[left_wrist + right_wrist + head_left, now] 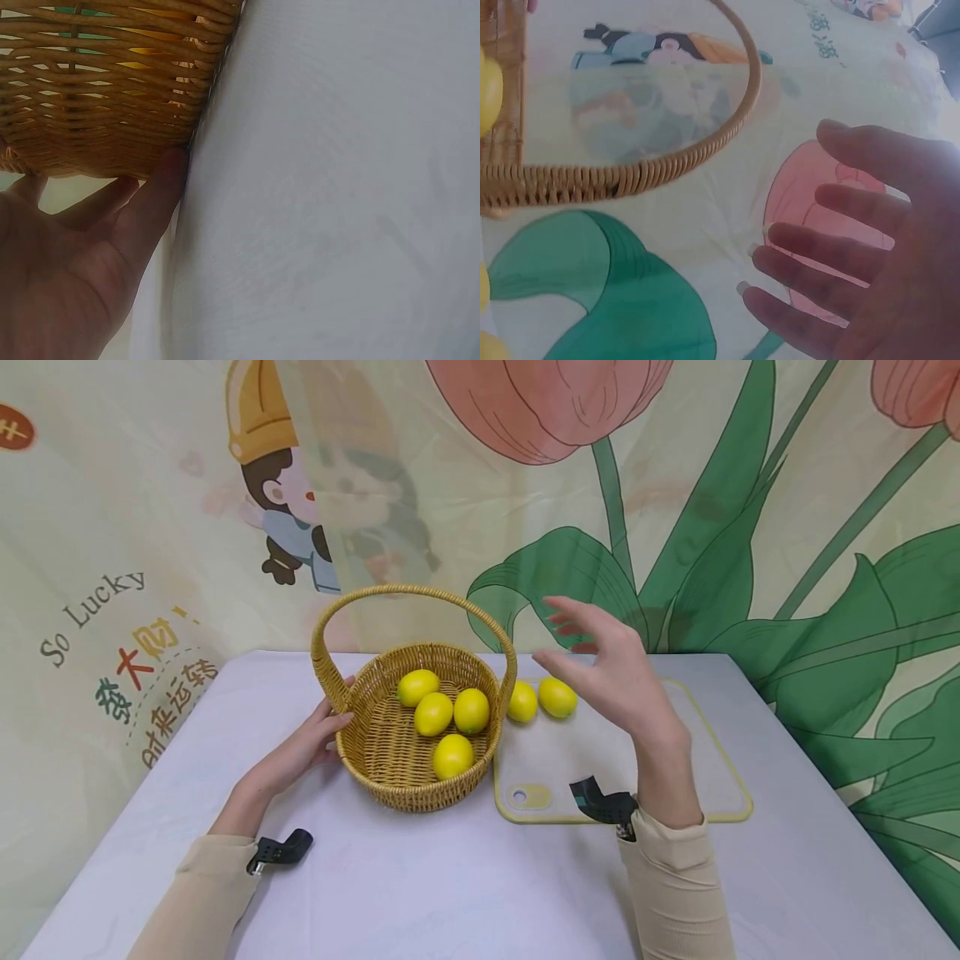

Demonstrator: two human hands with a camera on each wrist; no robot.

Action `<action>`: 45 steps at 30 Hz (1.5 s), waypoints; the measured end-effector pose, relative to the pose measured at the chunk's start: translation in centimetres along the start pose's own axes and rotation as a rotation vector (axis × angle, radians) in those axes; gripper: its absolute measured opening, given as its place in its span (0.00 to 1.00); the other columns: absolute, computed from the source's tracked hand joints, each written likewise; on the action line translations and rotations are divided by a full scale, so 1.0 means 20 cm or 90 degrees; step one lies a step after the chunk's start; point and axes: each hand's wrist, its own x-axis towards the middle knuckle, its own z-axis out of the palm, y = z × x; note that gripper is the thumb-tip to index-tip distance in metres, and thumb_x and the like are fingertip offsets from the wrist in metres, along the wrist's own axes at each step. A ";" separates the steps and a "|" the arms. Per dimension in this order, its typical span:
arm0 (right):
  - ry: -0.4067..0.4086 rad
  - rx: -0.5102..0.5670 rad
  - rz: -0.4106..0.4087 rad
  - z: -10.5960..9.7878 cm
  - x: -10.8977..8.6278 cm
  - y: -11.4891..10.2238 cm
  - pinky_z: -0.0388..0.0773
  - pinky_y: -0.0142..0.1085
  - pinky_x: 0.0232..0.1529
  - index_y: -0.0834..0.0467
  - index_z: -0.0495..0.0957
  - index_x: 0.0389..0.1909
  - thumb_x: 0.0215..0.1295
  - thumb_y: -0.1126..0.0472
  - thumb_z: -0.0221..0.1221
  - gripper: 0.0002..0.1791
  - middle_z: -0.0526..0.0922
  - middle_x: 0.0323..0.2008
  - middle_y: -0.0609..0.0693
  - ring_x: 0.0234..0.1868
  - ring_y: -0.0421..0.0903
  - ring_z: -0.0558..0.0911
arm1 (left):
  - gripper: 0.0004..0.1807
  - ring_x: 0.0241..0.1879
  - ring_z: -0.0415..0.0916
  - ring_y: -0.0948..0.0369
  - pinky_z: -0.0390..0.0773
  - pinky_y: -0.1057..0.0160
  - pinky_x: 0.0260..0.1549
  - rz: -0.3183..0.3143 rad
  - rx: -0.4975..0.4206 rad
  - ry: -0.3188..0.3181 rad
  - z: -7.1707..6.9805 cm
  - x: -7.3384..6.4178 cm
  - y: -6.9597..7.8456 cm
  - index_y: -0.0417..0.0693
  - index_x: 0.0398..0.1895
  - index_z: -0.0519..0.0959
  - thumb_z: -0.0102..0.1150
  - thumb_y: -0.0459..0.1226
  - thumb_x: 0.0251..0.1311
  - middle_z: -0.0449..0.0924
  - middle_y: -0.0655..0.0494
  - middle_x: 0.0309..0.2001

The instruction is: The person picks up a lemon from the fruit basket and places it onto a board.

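Note:
A wicker basket (408,789) with a tall arched handle stands on the table, several yellow lemons (433,714) inside it. My left hand (303,745) rests against the basket's left side, near the foot of the handle. In the left wrist view, extended fingers (154,202) touch the lower woven wall. My right hand (611,672) is raised to the right of the basket, above the cutting board. Its fingers are spread and hold nothing, as the right wrist view also shows. Below and left of it, two more lemons (557,697) lie side by side by the board's back left corner.
The white cutting board (600,768) with a yellow edge lies flat to the right of the basket. A white cloth (420,893) covers the table. Behind it hangs a printed curtain (465,485) with tulips and a cartoon figure.

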 end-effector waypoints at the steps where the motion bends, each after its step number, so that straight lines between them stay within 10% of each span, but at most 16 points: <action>1: -0.002 0.008 -0.007 0.00 0.00 -0.01 0.78 0.45 0.58 0.42 0.72 0.67 0.62 0.52 0.67 0.31 0.80 0.58 0.43 0.57 0.44 0.78 | 0.37 0.77 0.47 0.37 0.58 0.32 0.68 -0.002 -0.001 0.000 0.00 0.00 0.00 0.78 0.78 0.33 0.39 0.55 0.76 0.34 0.46 0.81; 20: -0.127 -0.010 -0.132 0.09 -0.05 -0.15 0.76 0.41 0.57 0.48 0.73 0.66 0.61 0.57 0.69 0.31 0.80 0.56 0.42 0.54 0.45 0.79 | 0.36 0.77 0.44 0.35 0.53 0.30 0.68 -0.010 0.000 0.005 -0.01 0.00 0.00 0.79 0.78 0.33 0.38 0.55 0.76 0.33 0.46 0.81; 45: -0.339 -0.093 -0.022 0.37 0.02 -0.06 0.74 0.45 0.65 0.46 0.71 0.68 0.61 0.57 0.66 0.32 0.75 0.65 0.41 0.67 0.46 0.74 | 0.37 0.77 0.45 0.35 0.53 0.29 0.68 -0.018 0.011 0.010 0.00 0.01 0.00 0.79 0.78 0.32 0.39 0.55 0.75 0.34 0.48 0.82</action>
